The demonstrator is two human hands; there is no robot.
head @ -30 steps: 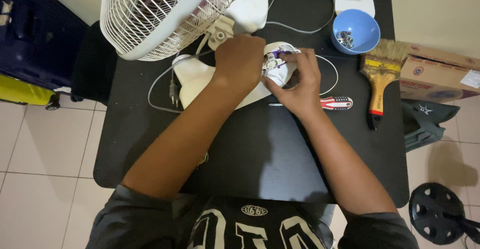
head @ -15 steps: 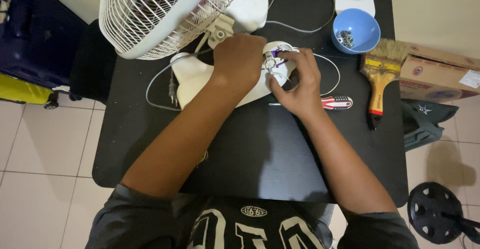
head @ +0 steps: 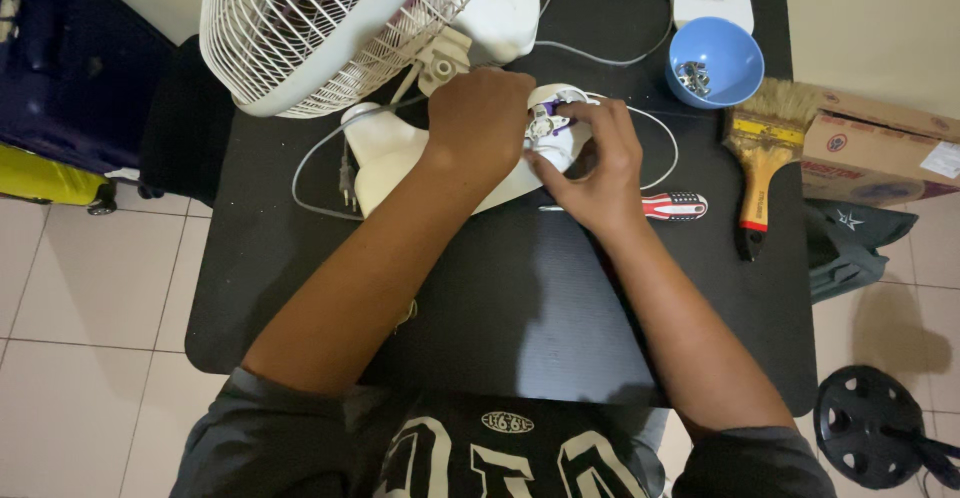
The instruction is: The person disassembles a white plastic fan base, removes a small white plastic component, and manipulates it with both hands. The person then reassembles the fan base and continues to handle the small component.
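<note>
Hardly any shift; left hand [head: 478,118] and right hand [head: 592,163] stay pinched on the purple switch [head: 548,118] between them; fiddly work continues.

1 head-worn camera looks almost straight down on a black table [head: 300,288] from close above. The wearer's chest fills the bottom edge; floor tiles show at lower left.

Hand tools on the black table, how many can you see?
2: a screwdriver beside the right hand, and a paintbrush near the table's right edge. Others may hide under the arms.
</note>
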